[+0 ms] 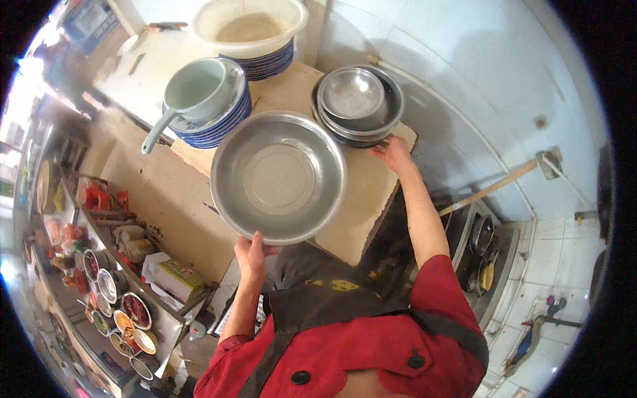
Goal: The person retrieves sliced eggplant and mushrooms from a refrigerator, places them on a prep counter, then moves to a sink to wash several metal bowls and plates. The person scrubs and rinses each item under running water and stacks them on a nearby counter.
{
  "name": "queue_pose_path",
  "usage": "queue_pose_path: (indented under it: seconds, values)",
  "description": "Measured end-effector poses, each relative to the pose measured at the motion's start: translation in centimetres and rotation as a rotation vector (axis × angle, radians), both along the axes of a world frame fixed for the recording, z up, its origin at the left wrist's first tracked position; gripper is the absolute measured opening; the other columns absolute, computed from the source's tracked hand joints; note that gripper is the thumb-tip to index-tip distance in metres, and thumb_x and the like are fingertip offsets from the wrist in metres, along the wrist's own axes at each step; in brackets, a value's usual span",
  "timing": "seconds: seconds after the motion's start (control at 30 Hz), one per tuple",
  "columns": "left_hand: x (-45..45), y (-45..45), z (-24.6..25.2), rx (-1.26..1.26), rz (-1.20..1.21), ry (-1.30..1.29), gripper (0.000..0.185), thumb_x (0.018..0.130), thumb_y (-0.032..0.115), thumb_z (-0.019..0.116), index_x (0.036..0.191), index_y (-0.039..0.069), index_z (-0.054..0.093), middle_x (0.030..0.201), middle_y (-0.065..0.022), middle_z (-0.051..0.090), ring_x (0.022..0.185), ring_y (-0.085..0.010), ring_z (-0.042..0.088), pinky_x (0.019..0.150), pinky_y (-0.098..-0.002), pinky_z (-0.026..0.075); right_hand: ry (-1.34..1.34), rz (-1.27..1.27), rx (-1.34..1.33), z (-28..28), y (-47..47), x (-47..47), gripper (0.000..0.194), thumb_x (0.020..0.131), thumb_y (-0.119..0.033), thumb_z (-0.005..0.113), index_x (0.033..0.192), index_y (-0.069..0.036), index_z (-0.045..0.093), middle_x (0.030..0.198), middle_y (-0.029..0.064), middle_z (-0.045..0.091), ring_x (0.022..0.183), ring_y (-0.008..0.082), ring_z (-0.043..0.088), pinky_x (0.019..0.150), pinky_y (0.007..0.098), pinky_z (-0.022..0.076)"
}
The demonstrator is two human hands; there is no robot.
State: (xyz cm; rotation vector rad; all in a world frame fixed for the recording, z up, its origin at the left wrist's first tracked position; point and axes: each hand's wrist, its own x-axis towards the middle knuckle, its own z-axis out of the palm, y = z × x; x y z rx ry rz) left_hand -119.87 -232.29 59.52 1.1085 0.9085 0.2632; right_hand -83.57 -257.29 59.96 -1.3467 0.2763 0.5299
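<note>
My left hand [253, 256] grips the near rim of a wide, shallow stainless steel basin [278, 176], thumb on the inner side. The basin looks empty. My right hand [394, 153] is at the lower right edge of a stack of metal bowls [358, 107], its fingertips at the bottom rim; whether they grip it cannot be told. Left of the basin, a pale green plastic dipper [195, 89] rests on a stack of blue-rimmed plates [214, 130]. Behind stands a large cream plastic basin [251, 30] on another stack of blue-edged plates [264, 64].
A worn board table [353, 199] lies under the stacks, with a tiled wall [423, 40] behind. Small bowls of ingredients [117, 303] fill a metal counter at the left. A wooden handle [490, 186] leans above dark cooking equipment at the right.
</note>
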Motion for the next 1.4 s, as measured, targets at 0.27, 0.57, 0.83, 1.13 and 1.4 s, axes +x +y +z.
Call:
queue_pose_path:
  seconds: [0.27,0.57,0.83,1.13,1.4]
  values:
    - [0.2,0.2,0.2,-0.037,-0.048,-0.06,0.03,0.092,0.01,0.047,0.11,-0.014,0.051,0.098,-0.0189,0.063,0.071,-0.0249,0.066,0.052,-0.0315,0.056,-0.06,0.069,0.004,-2.7,-2.6,2.0,0.022,0.089,-0.006,0.047,0.104,0.006,0.057,0.094,0.0136,0.063,0.08,0.0233,0.06,0.064,0.0353,0.0534]
    - [0.4,-0.3,0.3,-0.014,0.003,0.014,0.028,0.092,0.012,0.047,0.105,-0.014,0.051,0.095,-0.0198,0.063,0.067,-0.0252,0.065,0.055,-0.0322,0.056,-0.153,-0.196,0.076,-3.1,-6.8,-1.7,0.02,0.092,-0.015,0.048,0.107,-0.006,0.057,0.102,0.004,0.059,0.081,0.0129,0.053,0.062,0.0297,0.0444]
    - [2.4,-2.4,0.3,-0.048,0.002,-0.063,0.029,0.093,0.013,0.049,0.104,-0.014,0.047,0.093,-0.0206,0.061,0.065,-0.0267,0.065,0.058,-0.0359,0.056,-0.017,-0.523,0.207,-2.0,-13.7,-7.4,0.021,0.099,-0.016,0.038,0.11,-0.009,0.054,0.092,-0.0005,0.056,0.063,0.0095,0.045,0.043,0.0258,0.031]
    - [7.1,-3.2,-0.5,-0.085,-0.012,-0.034,0.027,0.096,0.013,0.046,0.103,-0.013,0.048,0.101,-0.0213,0.06,0.083,-0.0305,0.065,0.069,-0.0391,0.057,-0.019,-0.65,0.106,-3.0,-21.2,-15.3,0.018,0.095,-0.018,0.045,0.104,-0.009,0.058,0.089,0.001,0.06,0.07,0.013,0.054,0.052,0.0281,0.0406]
    - [12.0,-1.5,-1.1,-0.11,-0.146,0.028,0.039,0.099,0.029,0.042,0.113,-0.007,0.047,0.104,-0.0202,0.06,0.086,-0.0321,0.064,0.076,-0.0429,0.055,-0.058,-1.064,0.438,-4.1,-19.6,-21.6,0.02,0.092,-0.014,0.046,0.101,-0.005,0.063,0.084,0.0064,0.065,0.069,0.017,0.062,0.057,0.0308,0.0519]
